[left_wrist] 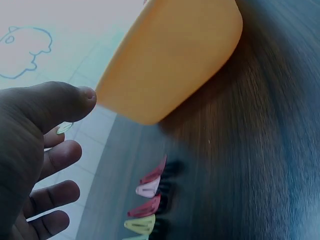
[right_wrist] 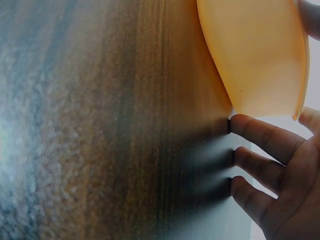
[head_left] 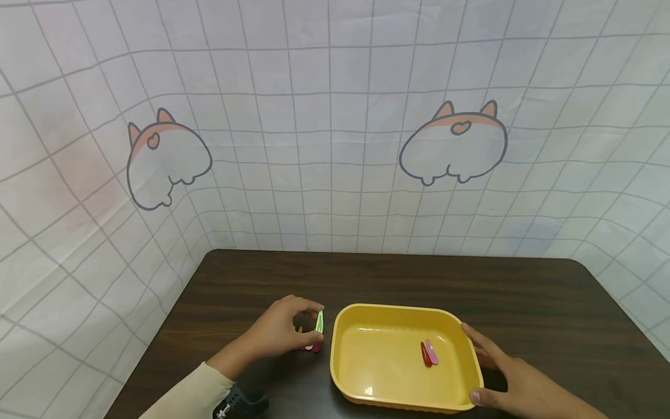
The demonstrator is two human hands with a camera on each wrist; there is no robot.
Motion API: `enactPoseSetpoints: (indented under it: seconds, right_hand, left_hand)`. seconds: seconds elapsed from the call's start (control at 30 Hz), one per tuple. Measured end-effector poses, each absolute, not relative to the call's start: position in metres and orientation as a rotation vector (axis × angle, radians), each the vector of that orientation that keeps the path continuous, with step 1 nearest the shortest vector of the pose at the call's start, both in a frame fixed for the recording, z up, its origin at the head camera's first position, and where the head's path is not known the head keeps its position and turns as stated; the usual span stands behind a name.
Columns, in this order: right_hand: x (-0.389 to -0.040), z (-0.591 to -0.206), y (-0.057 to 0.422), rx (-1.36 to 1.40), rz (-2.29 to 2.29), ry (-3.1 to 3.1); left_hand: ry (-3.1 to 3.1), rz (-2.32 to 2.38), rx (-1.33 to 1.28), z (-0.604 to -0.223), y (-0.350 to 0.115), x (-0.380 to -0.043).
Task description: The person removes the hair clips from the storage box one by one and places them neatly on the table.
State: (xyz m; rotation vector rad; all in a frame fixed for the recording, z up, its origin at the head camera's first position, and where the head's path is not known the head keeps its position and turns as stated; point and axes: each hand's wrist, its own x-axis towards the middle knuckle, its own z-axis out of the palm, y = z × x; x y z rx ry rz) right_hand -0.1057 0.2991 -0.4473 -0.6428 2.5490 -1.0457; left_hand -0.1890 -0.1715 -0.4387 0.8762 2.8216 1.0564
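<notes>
My left hand point(head_left: 285, 327) pinches a light green hair clip point(head_left: 319, 322) between thumb and index finger, above the table just left of the yellow tray point(head_left: 387, 398). Beneath that hand several snap hair clips lie in a row; the left wrist view shows a pink clip point(left_wrist: 148, 188), a red clip point(left_wrist: 145, 207) and a yellow clip point(left_wrist: 140, 224) among them. Inside the tray, a dark red clip point(head_left: 426, 354) and a pink-purple clip point(head_left: 431, 351) lie side by side. My right hand point(head_left: 510, 381) touches the tray's right side with spread thumb and index finger, other fingertips on the table.
The dark wood-grain table point(head_left: 272, 276) extends behind and beside the tray. A white grid-patterned curtain point(head_left: 314, 145) with cartoon animal shapes hangs around its back and sides. A dark watch strap point(head_left: 242, 401) is on the left wrist.
</notes>
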Motion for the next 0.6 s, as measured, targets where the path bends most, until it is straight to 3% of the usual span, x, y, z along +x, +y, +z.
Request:
enactPoseSetpoints:
  seconds: [0.6]
  right_hand:
    - [-0.11, -0.445, 0.3, -0.633, -1.017, 2.553]
  left_hand:
    - [2.876, 0.977, 0.86, -0.456, -0.198, -0.192]
